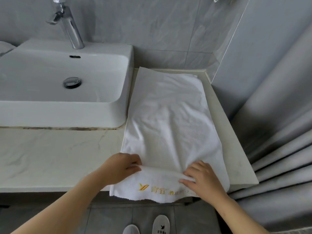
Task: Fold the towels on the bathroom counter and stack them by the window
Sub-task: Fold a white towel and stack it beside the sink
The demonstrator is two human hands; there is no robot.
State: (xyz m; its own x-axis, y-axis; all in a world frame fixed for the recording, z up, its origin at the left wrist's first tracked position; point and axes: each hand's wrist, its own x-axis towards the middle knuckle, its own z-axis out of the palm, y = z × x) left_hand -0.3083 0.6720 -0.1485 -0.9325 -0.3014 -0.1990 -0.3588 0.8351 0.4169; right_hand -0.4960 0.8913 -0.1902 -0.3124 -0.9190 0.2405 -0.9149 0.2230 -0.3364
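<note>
**Bathroom tabletop: both hands gripping the towel's near end**

A pale marble tabletop (50, 154) is running under grey wall tiles, carrying a white sink (67, 114) with a chrome tap (69, 26) behind it. The towel (168, 115) is lying spread lengthwise just right of the sink, wrinkled, its far end reaching the wall and its near end hanging over the front edge, where a gold logo (143, 186) is showing. A grey curtain (278, 132) is hanging further right of the sink.

The left hand (119, 168) is pinching the raised near fold on the sink side. The right hand (200, 178) is gripping the same fold on the side away from the sink. Neither hand is released.

The first fold is probably just beginning. If one hand is pulling ahead of the other, the edges will likely be landing skewed. The wrinkles across the middle are likely to get trapped inside the fold unless smoothed. The overhanging end is risking a slide toward the floor if either grip loosens. No window is showing; the curtain may be covering it.
</note>
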